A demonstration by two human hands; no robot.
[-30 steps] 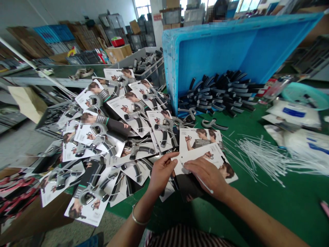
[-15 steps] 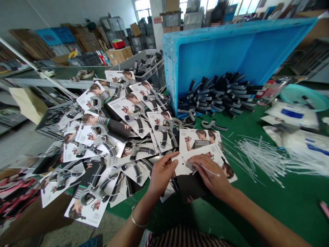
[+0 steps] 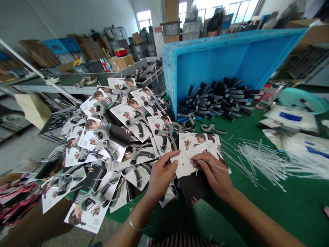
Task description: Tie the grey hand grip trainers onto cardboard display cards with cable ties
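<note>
My left hand (image 3: pixel 163 175) pinches the left edge of a white card (image 3: pixel 187 160) with small punched holes, thumb and forefinger at its rim. A thin white cable tie (image 3: pixel 217 165) is pinched between the fingertips of my right hand (image 3: pixel 214 173), over the card's right part. Beneath and behind lies a printed card (image 3: pixel 191 140) with pictures of people. A black printed panel (image 3: pixel 194 188) shows below the white card. To the left, carded hand grips (image 3: pixel 136 154) are heaped up, with ties through them.
A tilted blue crate (image 3: pixel 208 61) holds many dark grip handles. Loose white cable ties (image 3: pixel 264 159) and plastic bags (image 3: pixel 293 118) lie at right on the green table (image 3: pixel 246 212). A person's head (image 3: pixel 215 25) shows behind the crate.
My right hand still pinches a cable tie, which now lies flatter and points further right. The held card has turned slightly, and the camera view has tilted up a little.
</note>
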